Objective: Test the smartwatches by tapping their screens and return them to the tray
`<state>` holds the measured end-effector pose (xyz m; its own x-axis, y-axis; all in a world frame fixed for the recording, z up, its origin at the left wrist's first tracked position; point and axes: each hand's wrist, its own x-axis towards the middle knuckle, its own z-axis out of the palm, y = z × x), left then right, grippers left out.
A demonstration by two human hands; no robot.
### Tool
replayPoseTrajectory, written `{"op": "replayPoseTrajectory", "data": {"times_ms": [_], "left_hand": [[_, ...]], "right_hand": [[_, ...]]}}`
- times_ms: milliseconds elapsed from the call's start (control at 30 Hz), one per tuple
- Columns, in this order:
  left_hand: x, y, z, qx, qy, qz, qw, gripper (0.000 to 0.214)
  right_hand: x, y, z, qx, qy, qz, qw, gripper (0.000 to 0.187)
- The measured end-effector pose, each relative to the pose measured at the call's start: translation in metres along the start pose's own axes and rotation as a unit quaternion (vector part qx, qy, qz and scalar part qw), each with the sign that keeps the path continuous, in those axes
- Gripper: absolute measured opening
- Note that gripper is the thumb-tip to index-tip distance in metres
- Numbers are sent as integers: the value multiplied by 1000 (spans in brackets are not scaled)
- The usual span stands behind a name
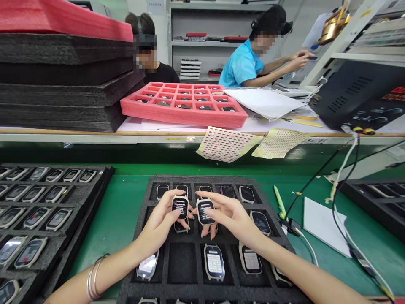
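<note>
My left hand (165, 215) is closed around a smartwatch body (180, 205) with no strap, its thumb at the lower edge of the lit screen. A second smartwatch body (205, 211) sits in my right hand (226, 211), whose thumb touches the screen. Lines of white text on black show on both screens. The two watches are side by side, held above a black foam tray (182, 261) with compartments. More watches lie in the tray, among them a watch with a lit keypad-like screen (214, 262). My fingers partly hide the compartments behind.
Another foam tray of watches (34, 194) is at the left. Right of centre are a green pen (279, 202), cables and white paper (325, 228). A red foam tray (183, 114) and stacked black foam (63, 93) occupy the shelf. Two people sit beyond it.
</note>
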<state>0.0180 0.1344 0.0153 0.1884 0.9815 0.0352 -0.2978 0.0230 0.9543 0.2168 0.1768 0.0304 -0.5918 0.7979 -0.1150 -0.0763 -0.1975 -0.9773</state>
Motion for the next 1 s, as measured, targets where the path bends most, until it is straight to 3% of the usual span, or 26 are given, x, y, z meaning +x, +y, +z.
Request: {"op": "replayPoseTrajectory", "data": {"times_ms": [200,300,400,467,533,633,700,867,1000], "left_hand": [[1,0,-2,-2,13,6,1000,30],[0,1,-9,-24,5,9,1000,34],[-5,3,-18,-45,-3,24,999,38],[-10,4,-23,-47,1,25,999,37],[-15,6,-26,-39,11,16,999,33],[-19,10,-27,-21,24,6,999,29],[-21,13,-27,-11,32,4,999,27],[-23,15,-29,5,45,3,999,25],[-24,12,-32,1,45,5,999,25]], "right_hand": [[-3,0,2,-53,-8,-29,998,52],[-7,-3,6,-64,-61,-42,995,71],[-11,-3,12,-127,-112,-32,985,68],[-13,-2,18,-248,-126,-56,959,58],[-14,1,26,-384,-150,-106,905,53],[-14,0,35,-517,-194,-159,818,61],[-13,-5,34,-566,-200,-169,782,65],[-6,-18,6,-645,-114,-169,737,20],[-4,-11,-13,-679,-89,-139,715,15]]}}
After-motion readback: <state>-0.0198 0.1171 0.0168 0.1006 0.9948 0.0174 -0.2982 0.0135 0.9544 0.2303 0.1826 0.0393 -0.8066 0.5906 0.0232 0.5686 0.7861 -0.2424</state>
